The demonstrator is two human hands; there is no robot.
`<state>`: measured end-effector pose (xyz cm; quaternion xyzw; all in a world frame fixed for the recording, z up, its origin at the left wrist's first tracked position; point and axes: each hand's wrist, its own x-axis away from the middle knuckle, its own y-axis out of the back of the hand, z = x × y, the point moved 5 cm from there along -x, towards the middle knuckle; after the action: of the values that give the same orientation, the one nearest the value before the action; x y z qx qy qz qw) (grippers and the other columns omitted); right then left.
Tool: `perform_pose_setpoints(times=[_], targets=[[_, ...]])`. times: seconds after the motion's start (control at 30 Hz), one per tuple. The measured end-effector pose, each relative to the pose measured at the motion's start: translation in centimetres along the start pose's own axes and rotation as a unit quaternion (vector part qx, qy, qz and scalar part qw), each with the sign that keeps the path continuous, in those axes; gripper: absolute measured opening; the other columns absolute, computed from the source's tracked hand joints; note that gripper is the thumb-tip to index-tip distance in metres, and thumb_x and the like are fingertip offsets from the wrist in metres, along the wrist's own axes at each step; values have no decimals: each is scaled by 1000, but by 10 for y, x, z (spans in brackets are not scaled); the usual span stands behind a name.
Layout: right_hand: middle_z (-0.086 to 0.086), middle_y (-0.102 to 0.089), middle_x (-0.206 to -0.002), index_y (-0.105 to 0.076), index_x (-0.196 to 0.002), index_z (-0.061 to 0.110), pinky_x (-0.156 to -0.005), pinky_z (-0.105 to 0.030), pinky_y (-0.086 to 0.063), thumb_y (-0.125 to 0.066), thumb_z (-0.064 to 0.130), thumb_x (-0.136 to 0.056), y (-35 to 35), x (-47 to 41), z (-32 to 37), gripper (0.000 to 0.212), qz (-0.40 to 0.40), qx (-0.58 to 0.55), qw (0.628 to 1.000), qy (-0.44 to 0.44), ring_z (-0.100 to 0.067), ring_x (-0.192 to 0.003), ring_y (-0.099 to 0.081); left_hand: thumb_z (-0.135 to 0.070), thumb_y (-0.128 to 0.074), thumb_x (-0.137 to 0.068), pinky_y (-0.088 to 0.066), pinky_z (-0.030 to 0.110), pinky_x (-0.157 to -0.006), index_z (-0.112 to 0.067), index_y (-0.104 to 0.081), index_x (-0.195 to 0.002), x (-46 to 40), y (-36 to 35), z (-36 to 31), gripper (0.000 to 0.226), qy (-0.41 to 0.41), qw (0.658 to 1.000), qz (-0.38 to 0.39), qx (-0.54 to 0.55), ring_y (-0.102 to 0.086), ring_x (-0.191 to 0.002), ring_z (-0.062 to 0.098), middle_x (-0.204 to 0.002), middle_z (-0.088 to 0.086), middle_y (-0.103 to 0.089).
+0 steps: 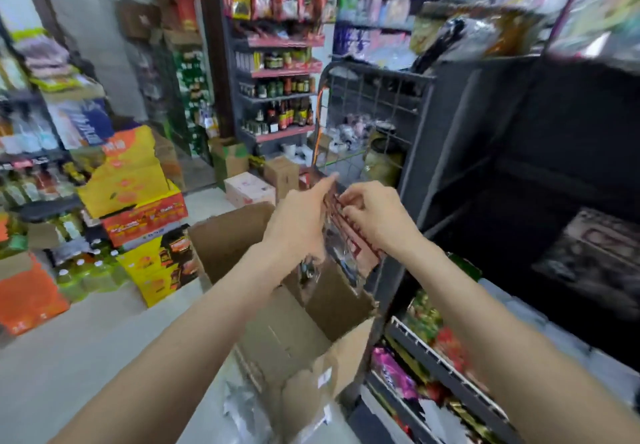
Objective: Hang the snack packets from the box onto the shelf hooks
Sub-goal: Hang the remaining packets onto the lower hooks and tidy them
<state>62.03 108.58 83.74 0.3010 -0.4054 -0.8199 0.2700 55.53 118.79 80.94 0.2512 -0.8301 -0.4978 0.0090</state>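
An open cardboard box [277, 332] stands on the floor below my arms. Above it I hold a bunch of snack packets [349, 253] with red-and-white tops and clear bodies. My left hand [298, 218] grips the bunch from the left, its index finger stretched forward. My right hand [374, 211] pinches the packets' upper edge from the right. The dark shelf unit [450, 152] with its hooks rises just to the right; the picture is blurred, so single hooks are hard to make out.
A wire basket [374, 104] hangs on the shelf end ahead. Lower shelf rows [443, 367] at the right hold coloured packets. Stacked yellow and orange cartons [138, 201] and bottle packs crowd the left. Small boxes [249, 187] lie on the floor ahead.
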Motion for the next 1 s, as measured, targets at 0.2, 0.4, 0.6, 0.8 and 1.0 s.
perform_pose_setpoints(times=[0.2,0.4,0.6,0.8,1.0], targets=[[4,-68,-105,-66,-105,25,-75,-35,-50,-51,16,-92,72,88,-44,22,-101,124,984,-73,-22,-100,-60,-8,-59,-79,-53,40,-74,-14,-59,-100,14,-36,-98,22,-138,989,-53,22,-61,-82,32,-89,11,-65],[6,-70,-92,-69,-98,26,-68,-31,-50,-54,34,-92,125,163,-112,18,-140,141,961,-190,-16,-87,-63,-13,-82,-57,-55,36,-78,-16,-58,-93,15,-95,-180,44,-184,981,53,-31,-65,-79,27,-86,6,-64],[16,-60,-54,-74,-80,17,-50,-14,-39,-64,29,-90,136,222,-204,19,-211,-83,933,-280,3,-50,-53,-3,-71,-72,-54,32,-78,-12,-65,-104,22,-159,-236,34,-214,972,99,-8,-66,-82,24,-96,9,-68],[9,-67,-74,-77,-86,14,-52,-3,-37,-67,19,-87,137,235,-257,11,-256,-141,903,-314,4,-61,-55,-5,-54,-90,-52,39,-88,-10,-66,-113,25,-195,-263,27,-170,975,134,44,-64,-95,29,-107,13,-65],[1,-72,-83,-77,-91,12,-67,-21,-46,-70,19,-85,154,221,-288,12,-252,-155,906,-302,-11,-76,-64,-11,-49,-94,-52,38,-82,-8,-60,-118,8,-197,-256,27,-129,986,95,54,-64,-94,30,-109,15,-65]])
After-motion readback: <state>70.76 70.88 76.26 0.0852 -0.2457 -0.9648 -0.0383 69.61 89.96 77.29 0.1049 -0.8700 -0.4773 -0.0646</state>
